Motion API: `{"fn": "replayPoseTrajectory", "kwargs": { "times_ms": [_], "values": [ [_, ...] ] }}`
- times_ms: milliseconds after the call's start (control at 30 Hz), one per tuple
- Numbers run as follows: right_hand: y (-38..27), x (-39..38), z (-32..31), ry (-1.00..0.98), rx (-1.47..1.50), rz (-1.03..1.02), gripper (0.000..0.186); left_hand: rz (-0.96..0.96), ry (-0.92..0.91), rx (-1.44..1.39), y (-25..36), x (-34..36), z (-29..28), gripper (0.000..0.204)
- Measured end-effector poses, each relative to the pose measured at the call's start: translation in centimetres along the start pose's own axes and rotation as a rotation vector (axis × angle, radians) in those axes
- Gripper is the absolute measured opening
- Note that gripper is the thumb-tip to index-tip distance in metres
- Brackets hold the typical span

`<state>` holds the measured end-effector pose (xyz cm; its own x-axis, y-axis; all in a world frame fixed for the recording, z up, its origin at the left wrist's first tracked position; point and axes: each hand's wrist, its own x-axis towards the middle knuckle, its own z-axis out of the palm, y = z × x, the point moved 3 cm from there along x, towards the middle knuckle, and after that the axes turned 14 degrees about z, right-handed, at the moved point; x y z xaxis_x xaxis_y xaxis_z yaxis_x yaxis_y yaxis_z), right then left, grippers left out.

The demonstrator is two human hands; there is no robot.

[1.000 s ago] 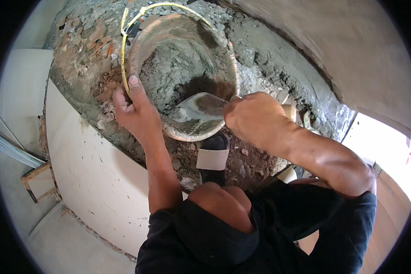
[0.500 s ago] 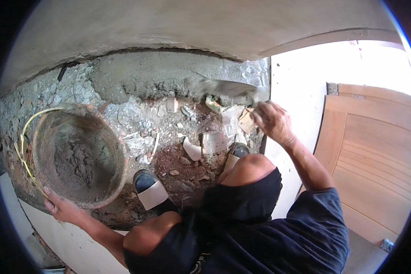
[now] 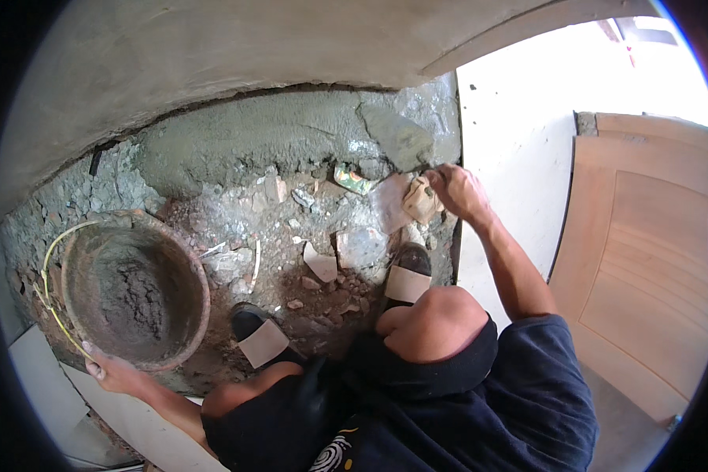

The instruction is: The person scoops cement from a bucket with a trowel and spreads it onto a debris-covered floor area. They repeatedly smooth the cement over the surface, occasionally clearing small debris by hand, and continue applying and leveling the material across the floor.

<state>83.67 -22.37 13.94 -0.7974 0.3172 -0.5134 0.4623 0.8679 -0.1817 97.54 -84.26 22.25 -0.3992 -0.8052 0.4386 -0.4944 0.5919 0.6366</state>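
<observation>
My right hand (image 3: 458, 191) is closed round the handle of a trowel, most of which is hidden by the fingers. The mortar-smeared trowel blade (image 3: 400, 138) lies against a band of wet grey mortar (image 3: 252, 130) along the foot of the wall. At the left, a round mortar bucket (image 3: 204, 311) stands on the rubble. Grey mortar (image 3: 140, 295) lies inside it. My left hand (image 3: 116, 371) grips the bucket's thin yellow handle (image 3: 49, 299) beside the near left part of the rim.
Broken tile pieces (image 3: 359, 246), stones and a crumpled green wrapper (image 3: 354, 179) litter the dirt before my sandalled feet (image 3: 407, 283). A plastered wall (image 3: 236, 47) rises beyond the mortar. Pale flooring (image 3: 511, 157) and a wooden panelled door (image 3: 645, 259) are at the right.
The trowel blade, blurred and lying more level before, is now angled down toward my hand against the mortar's right part. My view has shifted slightly. My left hand keeps its grip.
</observation>
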Motion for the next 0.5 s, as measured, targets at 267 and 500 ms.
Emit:
{"fn": "replayPoseTrajectory", "kwargs": {
  "times_ms": [267,500],
  "values": [
    [1.7,-1.0,1.1,-0.198,0.429,0.246,0.044,-0.08,-0.018,0.0,-0.3,0.4,-0.1,0.054],
    [3.5,-4.1,1.4,-0.053,0.177,0.147,0.04,-0.076,-0.054,0.124,-7.5,3.7,-2.4,0.063]
  ]
}}
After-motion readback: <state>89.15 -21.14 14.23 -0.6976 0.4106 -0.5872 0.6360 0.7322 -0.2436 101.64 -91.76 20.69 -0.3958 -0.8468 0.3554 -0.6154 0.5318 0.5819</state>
